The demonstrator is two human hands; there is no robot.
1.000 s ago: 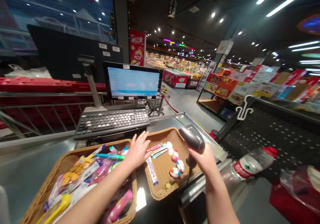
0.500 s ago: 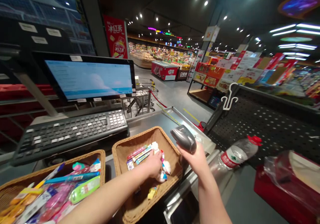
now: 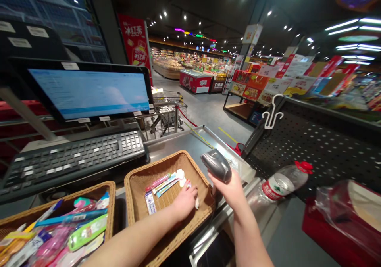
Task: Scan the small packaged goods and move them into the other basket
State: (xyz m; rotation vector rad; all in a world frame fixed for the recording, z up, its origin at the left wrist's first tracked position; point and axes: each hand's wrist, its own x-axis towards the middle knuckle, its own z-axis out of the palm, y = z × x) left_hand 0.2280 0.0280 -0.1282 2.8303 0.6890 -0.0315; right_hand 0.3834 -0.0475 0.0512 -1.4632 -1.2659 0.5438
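My left hand point(image 3: 185, 202) reaches into the right wicker basket point(image 3: 139, 179) and lies curled over the small round packets there; a white bit shows at its fingertips, so what it grips is hidden. Toothbrush packs point(image 3: 162, 183) lie just beyond it in the same basket. My right hand point(image 3: 230, 189) is wrapped round the handle of a grey barcode scanner point(image 3: 216, 164), held above the basket's right rim with its head pointing left.
A second wicker basket point(image 3: 98, 187) full of coloured packs sits at lower left. Behind are a keyboard point(image 3: 74, 156) and a lit screen point(image 3: 89, 92). A water bottle point(image 3: 279, 183) lies on its side at right, beside a black perforated panel point(image 3: 321, 152) and a plastic-wrapped red thing point(image 3: 348, 215).
My left hand moved from the left basket's edge into the right basket and closed over the round packets. The view swung right. The scanner stayed in my right hand.
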